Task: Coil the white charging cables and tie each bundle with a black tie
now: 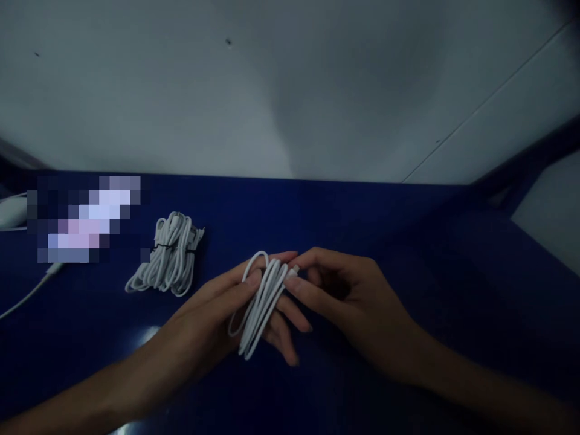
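Observation:
A white charging cable (263,308), wound into a long loose coil, lies across the fingers of my left hand (226,299). My left thumb presses on the loops, while the lower fingers spread out beneath them. At the coil's upper right end, my right hand (348,296) pinches the cable near its small plug (295,270) between thumb and forefinger. One loop stands out loosely on the left side of the coil. Both hands are held over the blue tabletop (362,217).
Left of my hands lie several bundled white cables (170,260), bound with dark ties. Farther left, a blurred-out bright device has a white cord (27,296) running from it. A white object (13,211) sits at the left edge. A pale wall (203,109) rises behind the table.

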### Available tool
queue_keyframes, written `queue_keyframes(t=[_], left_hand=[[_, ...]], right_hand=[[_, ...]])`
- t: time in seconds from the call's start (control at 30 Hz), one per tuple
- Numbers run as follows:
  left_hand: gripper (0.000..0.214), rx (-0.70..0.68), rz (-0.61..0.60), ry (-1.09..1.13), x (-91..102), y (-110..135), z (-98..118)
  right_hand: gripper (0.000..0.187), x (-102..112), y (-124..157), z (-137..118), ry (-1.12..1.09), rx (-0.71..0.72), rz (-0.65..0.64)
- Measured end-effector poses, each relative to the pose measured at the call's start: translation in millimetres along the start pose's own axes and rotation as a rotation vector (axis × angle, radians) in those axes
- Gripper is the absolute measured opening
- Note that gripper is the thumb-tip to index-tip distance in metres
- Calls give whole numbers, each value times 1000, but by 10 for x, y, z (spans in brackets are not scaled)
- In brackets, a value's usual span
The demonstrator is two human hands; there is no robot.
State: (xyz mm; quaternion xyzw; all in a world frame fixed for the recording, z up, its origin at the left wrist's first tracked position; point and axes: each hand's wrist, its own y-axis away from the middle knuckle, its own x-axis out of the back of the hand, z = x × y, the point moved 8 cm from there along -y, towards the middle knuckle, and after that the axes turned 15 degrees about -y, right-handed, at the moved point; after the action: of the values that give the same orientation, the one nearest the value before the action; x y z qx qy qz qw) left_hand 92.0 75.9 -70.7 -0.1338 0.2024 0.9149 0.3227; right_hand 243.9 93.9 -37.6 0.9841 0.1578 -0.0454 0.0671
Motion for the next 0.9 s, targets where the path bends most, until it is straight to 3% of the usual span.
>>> queue_keyframes(t=[0.17, 0.37, 0.57, 0.77, 0.9], left_hand=[[39, -18, 2, 36, -2, -16, 25], [36, 18, 155, -2, 136, 48, 69], [38, -90, 25, 111, 114, -24, 100], [49, 18, 152, -57, 203, 85, 3], [56, 44, 173, -236, 176, 151, 79]], right_hand=[[19, 53, -5, -2, -61, 3, 58], [24, 150, -54, -25, -75, 67, 139], [26, 84, -62, 1, -242, -15, 89], [18, 15, -89, 56, -330, -96, -34], [13, -21, -73, 50, -295, -98, -75]])
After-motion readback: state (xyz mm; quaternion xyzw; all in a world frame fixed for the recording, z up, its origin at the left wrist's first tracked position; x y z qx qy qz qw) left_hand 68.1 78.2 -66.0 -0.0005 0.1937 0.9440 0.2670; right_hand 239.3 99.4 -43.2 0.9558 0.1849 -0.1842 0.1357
